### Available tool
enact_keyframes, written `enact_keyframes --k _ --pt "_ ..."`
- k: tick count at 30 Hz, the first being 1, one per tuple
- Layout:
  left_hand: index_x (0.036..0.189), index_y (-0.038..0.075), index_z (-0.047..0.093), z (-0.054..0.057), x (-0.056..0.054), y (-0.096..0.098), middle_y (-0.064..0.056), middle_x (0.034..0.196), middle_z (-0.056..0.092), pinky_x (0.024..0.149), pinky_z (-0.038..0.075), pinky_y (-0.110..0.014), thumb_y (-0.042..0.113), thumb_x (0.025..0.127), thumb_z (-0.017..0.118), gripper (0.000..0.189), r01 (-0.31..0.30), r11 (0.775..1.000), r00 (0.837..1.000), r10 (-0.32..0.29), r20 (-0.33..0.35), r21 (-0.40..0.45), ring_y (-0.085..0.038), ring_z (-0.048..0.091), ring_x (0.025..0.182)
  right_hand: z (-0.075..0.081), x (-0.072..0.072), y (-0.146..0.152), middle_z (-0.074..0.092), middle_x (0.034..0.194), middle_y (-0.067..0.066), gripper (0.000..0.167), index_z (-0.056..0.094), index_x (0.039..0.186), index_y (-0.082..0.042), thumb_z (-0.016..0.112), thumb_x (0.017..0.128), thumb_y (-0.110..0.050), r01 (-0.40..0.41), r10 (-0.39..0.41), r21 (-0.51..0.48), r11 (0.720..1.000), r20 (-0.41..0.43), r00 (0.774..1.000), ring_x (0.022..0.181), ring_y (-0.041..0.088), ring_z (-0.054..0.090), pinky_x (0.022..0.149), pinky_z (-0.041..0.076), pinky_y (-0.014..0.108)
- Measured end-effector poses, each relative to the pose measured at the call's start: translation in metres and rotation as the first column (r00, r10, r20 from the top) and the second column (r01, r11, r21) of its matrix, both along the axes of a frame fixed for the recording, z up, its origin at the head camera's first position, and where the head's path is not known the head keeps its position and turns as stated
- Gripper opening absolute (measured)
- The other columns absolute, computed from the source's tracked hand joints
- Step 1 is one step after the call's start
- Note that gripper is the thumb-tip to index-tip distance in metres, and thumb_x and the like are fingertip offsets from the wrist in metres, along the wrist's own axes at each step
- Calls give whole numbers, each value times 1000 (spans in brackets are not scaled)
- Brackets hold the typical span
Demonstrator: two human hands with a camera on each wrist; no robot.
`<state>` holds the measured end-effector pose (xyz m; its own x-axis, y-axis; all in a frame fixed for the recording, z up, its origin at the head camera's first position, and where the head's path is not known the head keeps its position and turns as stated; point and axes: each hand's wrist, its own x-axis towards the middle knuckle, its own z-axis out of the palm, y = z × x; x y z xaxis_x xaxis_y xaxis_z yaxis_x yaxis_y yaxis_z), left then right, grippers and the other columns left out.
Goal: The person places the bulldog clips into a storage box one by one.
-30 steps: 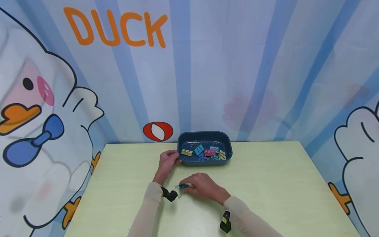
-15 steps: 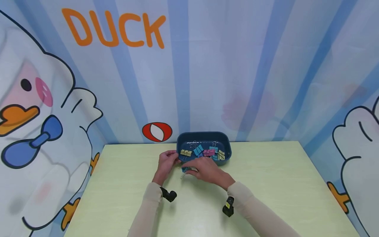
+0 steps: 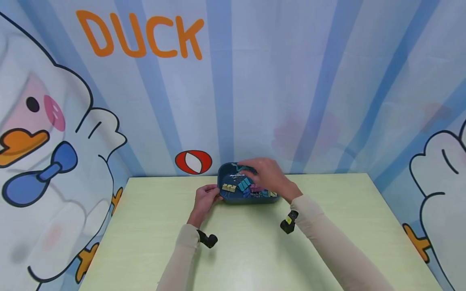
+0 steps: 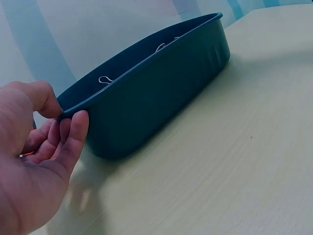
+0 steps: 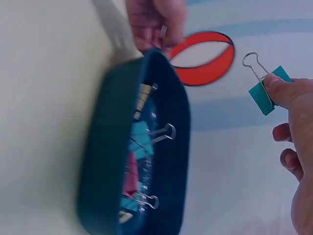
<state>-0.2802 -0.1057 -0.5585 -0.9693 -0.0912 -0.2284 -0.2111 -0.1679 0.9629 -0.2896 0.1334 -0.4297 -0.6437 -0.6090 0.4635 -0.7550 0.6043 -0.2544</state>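
A dark blue rectangular bin (image 3: 247,200) stands at the table's back edge with several binder clips in it. My left hand (image 3: 204,203) pinches the rim at its left end, thumb and fingertips on the rim in the left wrist view. My right hand (image 3: 269,176) is over the bin and pinches a teal binder clip (image 5: 266,93), one wire handle standing out from it. Inside the bin lie a yellow binder clip (image 3: 229,188), a light blue binder clip (image 3: 244,184) and a pink binder clip (image 3: 256,188); the right hand hides part of the bin's far right side.
The pale table (image 3: 164,234) stretches out in front of the bin and to both sides. Right behind it rises a striped blue curtain (image 3: 255,81) with duck drawings. Each wrist wears a small black camera (image 3: 289,222).
My right hand has carried the teal binder clip up from the table in front of the bin to above it. My left hand has stayed at the rim.
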Motion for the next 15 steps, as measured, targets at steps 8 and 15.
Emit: enact_keyframes --k 8,15 --pt "127 -16 58 -2 -1 1 -32 115 64 71 61 -24 3 100 61 33 9 1000 1000 -9 18 -16 -15 66 72 10 -8 11 78 109 5 32 75 128 -13 76 96 -21 57 -57 -53 997 3 998 60 9 58 56 47 31" --pt "128 -14 59 -2 -1 1 -30 117 64 76 62 -27 4 100 61 33 8 1000 999 -7 41 -21 -15 66 74 4 -9 14 77 113 8 36 73 131 -11 76 96 -21 85 -84 -70 994 15 996 63 13 61 58 50 36"
